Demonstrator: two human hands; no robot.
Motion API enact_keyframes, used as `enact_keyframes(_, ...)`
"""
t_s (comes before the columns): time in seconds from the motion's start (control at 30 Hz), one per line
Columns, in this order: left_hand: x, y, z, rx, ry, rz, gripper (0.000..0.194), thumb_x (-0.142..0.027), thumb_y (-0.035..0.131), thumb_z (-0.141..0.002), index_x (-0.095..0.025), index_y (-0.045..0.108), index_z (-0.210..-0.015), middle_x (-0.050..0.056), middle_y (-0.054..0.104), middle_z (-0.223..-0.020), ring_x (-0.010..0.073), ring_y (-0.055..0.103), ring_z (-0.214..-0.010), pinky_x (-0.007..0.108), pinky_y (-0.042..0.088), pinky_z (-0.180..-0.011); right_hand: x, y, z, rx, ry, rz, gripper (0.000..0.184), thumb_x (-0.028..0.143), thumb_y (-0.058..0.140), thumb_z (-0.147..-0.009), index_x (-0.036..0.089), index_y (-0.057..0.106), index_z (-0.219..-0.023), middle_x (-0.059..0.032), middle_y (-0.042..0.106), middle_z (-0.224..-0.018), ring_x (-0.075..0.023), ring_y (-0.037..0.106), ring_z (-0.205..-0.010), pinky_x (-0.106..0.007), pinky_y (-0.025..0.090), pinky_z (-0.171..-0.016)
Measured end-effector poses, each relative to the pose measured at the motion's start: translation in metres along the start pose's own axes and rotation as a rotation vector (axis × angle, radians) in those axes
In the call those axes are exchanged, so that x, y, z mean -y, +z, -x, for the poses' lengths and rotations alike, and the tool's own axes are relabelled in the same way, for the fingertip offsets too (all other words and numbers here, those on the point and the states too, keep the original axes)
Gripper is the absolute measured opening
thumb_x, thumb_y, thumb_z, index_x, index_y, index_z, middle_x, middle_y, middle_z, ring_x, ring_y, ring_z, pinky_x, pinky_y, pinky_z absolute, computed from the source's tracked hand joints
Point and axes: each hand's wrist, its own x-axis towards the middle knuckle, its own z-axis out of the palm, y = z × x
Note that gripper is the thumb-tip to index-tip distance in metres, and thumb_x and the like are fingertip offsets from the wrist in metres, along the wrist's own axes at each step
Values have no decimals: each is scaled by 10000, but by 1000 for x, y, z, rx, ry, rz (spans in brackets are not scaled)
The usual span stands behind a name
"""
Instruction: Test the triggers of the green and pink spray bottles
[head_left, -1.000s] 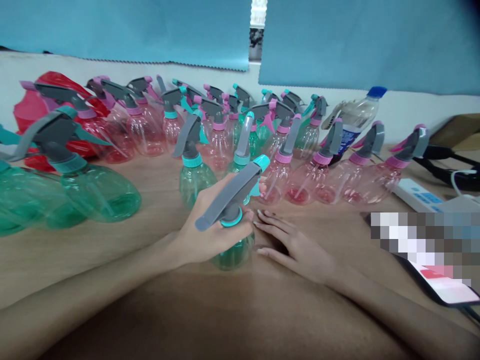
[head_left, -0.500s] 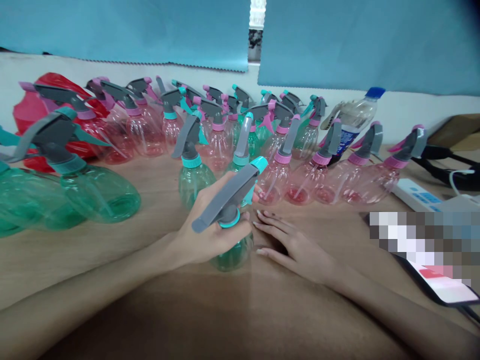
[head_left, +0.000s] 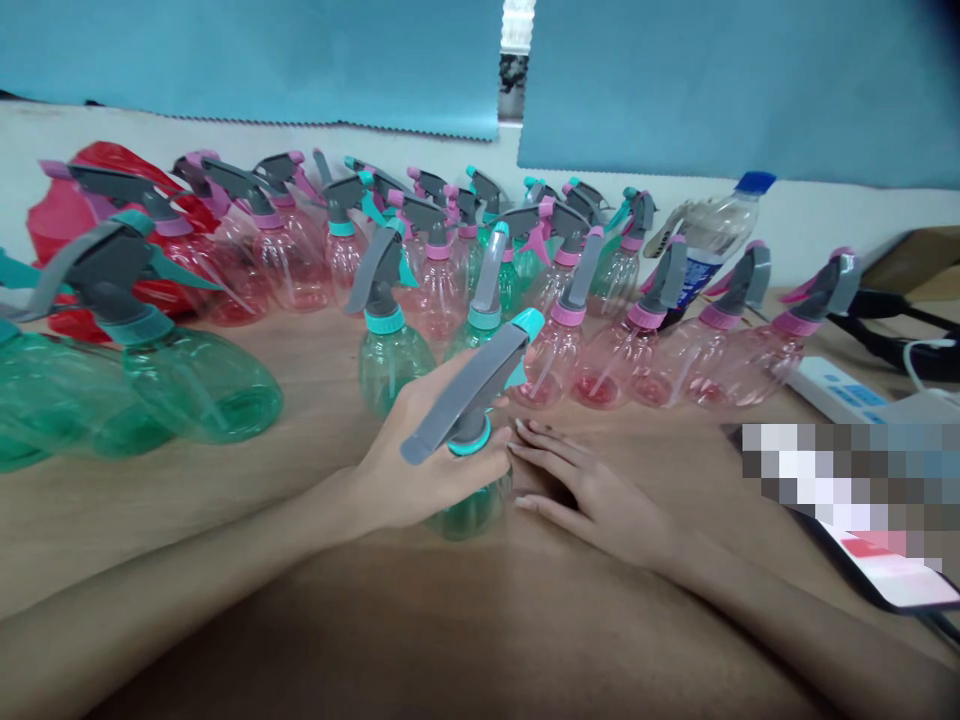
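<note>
My left hand [head_left: 420, 450] is wrapped round the neck of a green spray bottle [head_left: 471, 508], just under its turquoise collar. The bottle stands on the wooden table with its grey trigger head [head_left: 472, 385] slanting up to the right, turquoise nozzle pointing away from me. Part of its body is hidden by my fingers. To the right, my right hand [head_left: 589, 485] rests on the tabletop with fingers outstretched, holding nothing. Its fingertips lie close beside the green bottle. Directly behind my left hand stand two more green spray bottles [head_left: 390, 360].
Pink spray bottles [head_left: 600, 370] line up at the right, with more pink and green ones behind. Large green bottles [head_left: 202, 390] are at the left, by a red plastic bag [head_left: 105, 170]. A blue-capped bottle [head_left: 720, 225], a power strip [head_left: 840, 388] and a phone [head_left: 885, 570] lie right.
The trigger head of the held spray bottle has shifted slightly to the right and turned a little, my left hand moving with it. My right hand has stayed in place.
</note>
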Motion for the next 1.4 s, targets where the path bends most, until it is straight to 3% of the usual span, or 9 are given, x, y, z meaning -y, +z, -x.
enact_keyframes(0.23,1,1,0,2,12,42,523,-204,555,-802,-299,441,-1304,14,665,-1012,191,648,-756,288,533,-642,1,0,0,-4,4,-3,589,483,506,-914,257,377,-1443,-62,411,-1489,-257,310,-1399,-514,298,-1134)
enact_keyframes(0.47,-3,0,-3,11,10,106,491,-213,549,-777,-252,481,-1262,29,672,-1000,176,637,-698,282,523,-616,2,-1,0,3,10,7,595,492,504,-913,244,383,-1439,-61,416,-1486,-246,312,-1398,-496,296,-1139)
enact_keyframes(0.9,-2,1,-1,2,-13,60,303,-243,529,-768,-238,487,-1068,-14,624,-769,180,614,-658,276,497,-596,1,0,0,-21,-4,-9,573,473,517,-911,265,396,-1431,-59,415,-1485,-260,321,-1393,-518,304,-1130)
enact_keyframes(1.4,0,1,-2,26,3,126,432,-201,545,-780,-241,473,-1204,23,651,-928,187,634,-727,294,512,-658,1,-1,0,3,7,8,583,500,496,-914,236,405,-1426,-61,407,-1492,-245,308,-1400,-494,293,-1142)
